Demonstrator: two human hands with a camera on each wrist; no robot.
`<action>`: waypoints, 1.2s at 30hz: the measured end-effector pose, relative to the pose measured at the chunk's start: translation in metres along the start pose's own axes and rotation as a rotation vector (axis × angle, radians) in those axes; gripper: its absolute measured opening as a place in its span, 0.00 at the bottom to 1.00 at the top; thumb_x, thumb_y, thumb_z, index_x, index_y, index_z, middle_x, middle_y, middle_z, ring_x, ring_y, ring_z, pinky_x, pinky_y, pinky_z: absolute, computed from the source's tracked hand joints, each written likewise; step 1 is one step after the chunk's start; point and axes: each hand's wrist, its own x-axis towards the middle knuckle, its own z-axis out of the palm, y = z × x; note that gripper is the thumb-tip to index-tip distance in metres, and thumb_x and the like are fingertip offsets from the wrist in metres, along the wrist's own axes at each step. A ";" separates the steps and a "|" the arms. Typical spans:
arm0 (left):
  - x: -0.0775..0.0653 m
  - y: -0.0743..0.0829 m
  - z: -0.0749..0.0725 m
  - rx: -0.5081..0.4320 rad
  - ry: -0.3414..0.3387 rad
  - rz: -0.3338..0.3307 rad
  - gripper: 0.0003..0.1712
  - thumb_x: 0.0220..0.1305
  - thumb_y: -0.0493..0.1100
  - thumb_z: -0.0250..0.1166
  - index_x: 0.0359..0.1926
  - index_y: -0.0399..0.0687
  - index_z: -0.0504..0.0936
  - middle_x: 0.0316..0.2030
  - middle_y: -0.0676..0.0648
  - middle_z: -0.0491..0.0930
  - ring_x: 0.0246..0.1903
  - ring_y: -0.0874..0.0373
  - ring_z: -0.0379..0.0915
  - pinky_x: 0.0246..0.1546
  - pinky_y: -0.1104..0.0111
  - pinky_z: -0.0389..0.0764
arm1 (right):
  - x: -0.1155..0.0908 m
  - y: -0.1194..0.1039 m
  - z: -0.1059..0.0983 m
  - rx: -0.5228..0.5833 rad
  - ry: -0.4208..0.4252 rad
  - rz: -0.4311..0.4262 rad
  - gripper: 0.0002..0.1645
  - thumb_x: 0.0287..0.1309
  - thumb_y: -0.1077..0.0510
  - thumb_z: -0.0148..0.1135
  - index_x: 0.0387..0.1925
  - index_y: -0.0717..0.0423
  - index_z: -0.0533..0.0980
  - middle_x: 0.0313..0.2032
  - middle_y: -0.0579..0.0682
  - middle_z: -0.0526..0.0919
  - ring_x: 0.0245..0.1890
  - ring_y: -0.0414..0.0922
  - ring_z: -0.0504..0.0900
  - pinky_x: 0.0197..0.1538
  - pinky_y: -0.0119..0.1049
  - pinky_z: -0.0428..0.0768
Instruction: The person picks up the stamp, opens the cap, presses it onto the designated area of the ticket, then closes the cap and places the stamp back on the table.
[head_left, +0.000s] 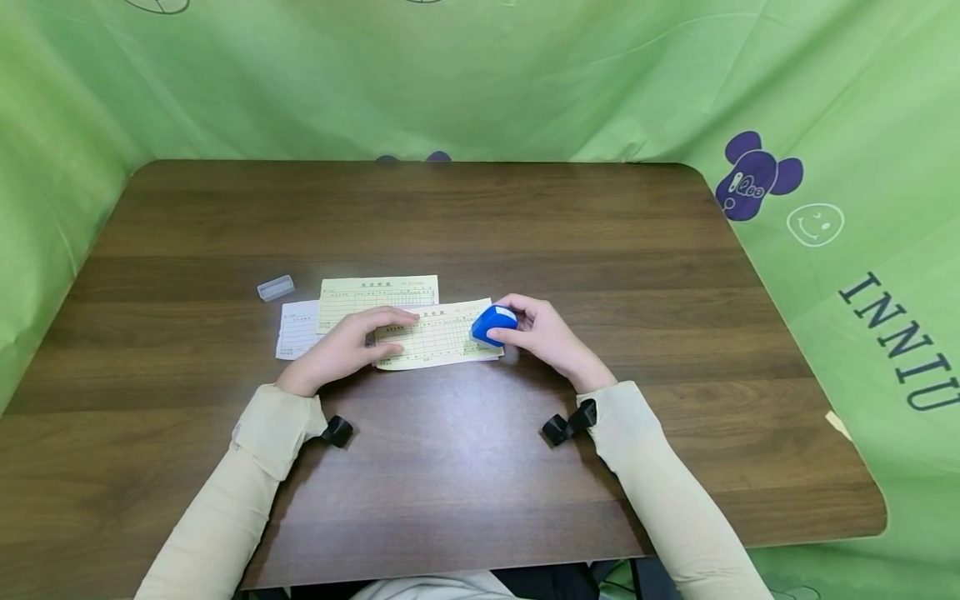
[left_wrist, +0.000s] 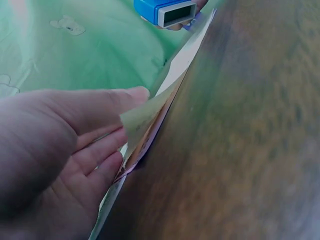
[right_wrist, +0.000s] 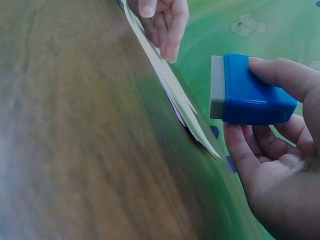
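A blue stamp point(head_left: 492, 325) with a pale base is held between the thumb and fingers of my right hand point(head_left: 553, 340). In the right wrist view the stamp point(right_wrist: 260, 90) is raised off the paper, its base facing the sheets. Beneath it lies a pale yellow printed form point(head_left: 442, 340) with a table grid, other sheets under it. My left hand point(head_left: 347, 348) rests at the form's left end, thumb and fingers spread and nearly straight. Close to that hand, the left wrist view shows the form's corner point(left_wrist: 137, 120) lifting from the sheets below.
Behind the form lies a second yellow form point(head_left: 378, 293), partly over a white slip point(head_left: 296, 329). A clear plastic cap point(head_left: 276, 288) sits to their left. Everything rests on a brown wooden table point(head_left: 480, 217), with a green printed curtain point(head_left: 480, 83) around it.
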 end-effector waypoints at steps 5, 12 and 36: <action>0.001 -0.002 0.001 0.027 -0.024 0.002 0.23 0.61 0.37 0.67 0.58 0.43 0.78 0.61 0.44 0.77 0.66 0.47 0.65 0.68 0.54 0.65 | -0.001 0.001 0.000 0.002 0.002 -0.007 0.19 0.57 0.66 0.65 0.50 0.70 0.73 0.44 0.61 0.80 0.36 0.34 0.77 0.43 0.21 0.77; 0.000 -0.003 0.002 0.077 -0.042 0.013 0.25 0.60 0.36 0.67 0.60 0.41 0.77 0.62 0.43 0.75 0.67 0.46 0.65 0.66 0.53 0.67 | -0.001 0.002 0.000 -0.004 0.001 -0.018 0.19 0.58 0.67 0.64 0.50 0.70 0.74 0.45 0.63 0.80 0.36 0.34 0.78 0.43 0.21 0.78; 0.000 -0.002 0.001 0.149 -0.071 0.049 0.25 0.58 0.39 0.69 0.58 0.39 0.79 0.65 0.43 0.73 0.69 0.46 0.60 0.68 0.54 0.65 | 0.000 0.002 0.001 -0.054 -0.013 -0.083 0.19 0.55 0.67 0.67 0.49 0.70 0.76 0.43 0.63 0.81 0.37 0.36 0.78 0.44 0.22 0.77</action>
